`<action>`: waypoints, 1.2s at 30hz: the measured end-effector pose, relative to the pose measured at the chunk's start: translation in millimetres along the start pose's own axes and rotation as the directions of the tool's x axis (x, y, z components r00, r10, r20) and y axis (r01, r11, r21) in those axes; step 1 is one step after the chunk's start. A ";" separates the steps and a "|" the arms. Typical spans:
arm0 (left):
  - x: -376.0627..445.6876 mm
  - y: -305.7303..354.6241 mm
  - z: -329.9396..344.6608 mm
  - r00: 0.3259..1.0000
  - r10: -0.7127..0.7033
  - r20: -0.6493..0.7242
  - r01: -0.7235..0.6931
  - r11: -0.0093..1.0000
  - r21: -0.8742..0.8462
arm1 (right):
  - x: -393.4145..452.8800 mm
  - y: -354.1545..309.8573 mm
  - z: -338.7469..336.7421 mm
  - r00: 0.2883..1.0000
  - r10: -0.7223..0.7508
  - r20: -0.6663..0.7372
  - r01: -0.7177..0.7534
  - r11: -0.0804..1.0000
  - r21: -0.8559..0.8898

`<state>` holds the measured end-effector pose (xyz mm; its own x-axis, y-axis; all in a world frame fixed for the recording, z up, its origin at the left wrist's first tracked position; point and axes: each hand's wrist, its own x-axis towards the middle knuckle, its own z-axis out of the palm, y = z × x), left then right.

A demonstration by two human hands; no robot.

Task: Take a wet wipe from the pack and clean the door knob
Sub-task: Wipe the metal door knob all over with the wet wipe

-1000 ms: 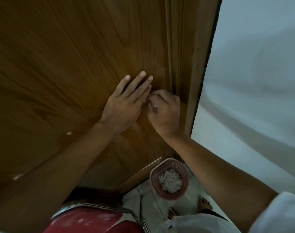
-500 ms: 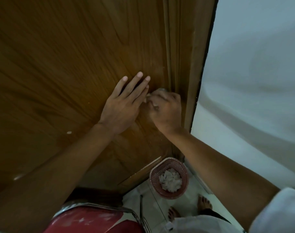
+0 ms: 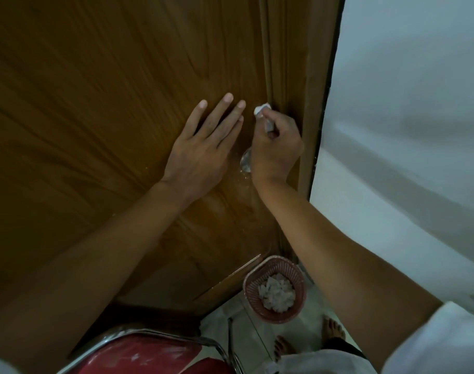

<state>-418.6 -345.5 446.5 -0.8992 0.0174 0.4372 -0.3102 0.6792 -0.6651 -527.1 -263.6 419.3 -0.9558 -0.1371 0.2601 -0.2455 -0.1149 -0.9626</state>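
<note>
Feet are standing beside a pink wastebasket (image 3: 274,288) on the floor. Farther up the door (image 3: 101,109), left hand (image 3: 200,149) is pressing flat, fingers straight. Right hand (image 3: 275,147) is pinching a wet wipe (image 3: 262,110); door knob (image 3: 246,160) is peeking just below its knuckles.

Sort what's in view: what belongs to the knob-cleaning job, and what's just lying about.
Job: wet wipe in the right hand; door knob; left hand flat on the door.
Lying about: basket of crumpled wipes; red chair.
</note>
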 end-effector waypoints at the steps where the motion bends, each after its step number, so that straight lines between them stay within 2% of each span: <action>1: 1.5 0.2 -0.2 1.000 -0.003 -0.002 0.003 1.000 0.001 | -1.5 0.4 -1.3 1.000 0.012 0.012 -0.012 1.000 0.012; 3: 1.8 1.4 -0.6 1.000 -0.009 -0.001 0.009 1.000 0.001 | -8.5 11.0 -5.5 0.997 0.074 0.026 -0.074 0.997 -0.008; 7: 0.9 4.5 -0.4 1.000 -0.016 -0.006 0.016 1.000 0.001 | -16.1 28.1 -10.3 0.958 0.288 -0.008 -0.288 0.958 -0.007; 11: -5.1 10.3 3.6 1.000 -0.014 0.004 0.014 1.000 -0.005 | -16.7 28.1 -8.3 0.949 0.314 -0.020 -0.314 0.949 0.015; 14: -10.7 12.6 6.4 1.000 -0.012 -0.002 0.012 1.000 0.000 | -15.9 31.9 -9.1 0.901 0.431 -0.056 -0.427 0.902 0.059; 16: -13.1 14.1 8.2 1.000 -0.007 -0.003 0.007 1.000 0.009 | -14.6 31.8 -7.4 0.898 0.435 -0.067 -0.432 0.900 0.058; 18: -15.5 14.9 10.5 1.000 -0.003 -0.004 0.003 1.000 0.007 | -16.4 27.8 -6.9 0.965 0.261 -0.010 -0.262 0.964 -0.056; 19: -16.8 15.8 11.7 1.000 -0.003 -0.006 0.003 1.000 0.007 | -18.7 25.9 -9.3 0.992 0.111 0.061 -0.102 0.987 -0.127; 20: -18.5 16.0 12.7 1.000 -0.001 -0.011 0.001 1.000 0.007 | -20.5 29.1 -12.1 0.988 -0.051 0.148 0.077 0.981 -0.178; 22: -23.4 18.1 14.9 1.000 0.001 -0.011 -0.001 1.000 -0.001 | -24.4 45.9 -18.7 0.895 -0.308 0.324 0.396 0.883 -0.253; 24: -29.0 21.3 17.5 1.000 -0.002 -0.003 0.002 1.000 -0.005 | -26.1 60.6 -22.3 0.780 -0.446 0.440 0.599 0.735 -0.317; 26: -35.2 24.9 18.2 1.000 -0.009 0.009 0.009 1.000 -0.013 | -25.1 63.9 -22.4 0.729 -0.498 0.471 0.670 0.661 -0.339; 30: -44.5 27.6 16.9 0.999 -0.044 0.031 0.045 0.999 -0.026 | -26.4 54.3 -17.9 0.716 -0.535 0.448 0.683 0.670 -0.292; 36: -60.6 34.8 13.9 0.989 -0.138 0.056 0.139 0.990 -0.019 | -30.5 53.4 -19.0 0.655 -0.559 0.509 0.727 0.651 -0.220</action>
<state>-379.1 -333.1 388.5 -0.8637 -0.1171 0.4902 -0.4261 0.6890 -0.5863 -514.0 -246.9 358.5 -0.4061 -0.5266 0.7469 -0.8898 0.0418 -0.4543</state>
